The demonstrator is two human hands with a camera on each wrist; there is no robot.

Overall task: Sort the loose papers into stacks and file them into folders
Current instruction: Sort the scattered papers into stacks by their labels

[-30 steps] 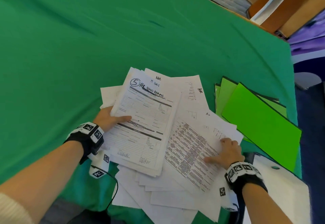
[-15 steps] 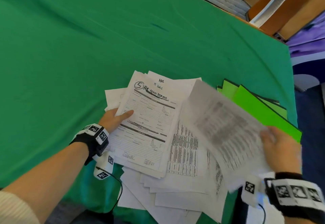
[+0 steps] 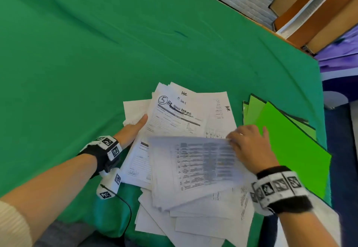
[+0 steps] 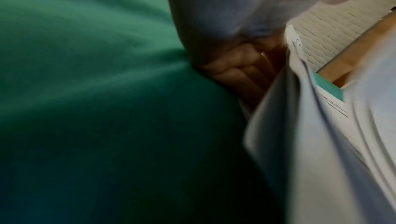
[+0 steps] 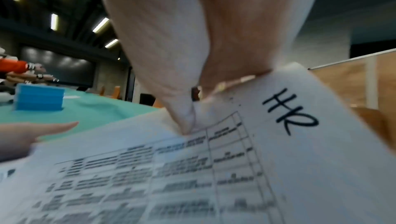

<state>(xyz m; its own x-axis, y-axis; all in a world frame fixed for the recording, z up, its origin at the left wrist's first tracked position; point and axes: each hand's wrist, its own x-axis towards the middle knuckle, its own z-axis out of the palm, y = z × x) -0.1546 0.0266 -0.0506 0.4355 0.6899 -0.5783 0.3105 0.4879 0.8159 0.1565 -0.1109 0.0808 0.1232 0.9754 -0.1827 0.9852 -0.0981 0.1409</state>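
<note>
My left hand (image 3: 133, 130) lies at the left edge of the paper pile (image 3: 193, 208), thumb flat on top of the form bundle (image 3: 174, 128) headed "5 HR Admin Forms". My fingers are tucked beneath it, curled round its edge in the left wrist view, so this hand is clamped on that bundle. The bundle's long axis runs from near-left to far-right, with its heading at the far end.

To the right of it, my right hand (image 3: 249, 146) pinches the far right corner of a sheet printed with a table (image 3: 197, 167). The sheet is blurred and raised above the pile, partly covering the near end of the form bundle. Its long axis lies roughly left to right across me, its text rows running the same way. In the right wrist view, "HR" is handwritten on the paper beside my fingers (image 5: 186, 121).

I judge this sheet belongs with an HR stack, and my right hand is the one carrying it there.

Furthest right, the green folders (image 3: 290, 149) fan out on the table (image 3: 96, 53), just beside my right hand and well apart from my left.
</note>
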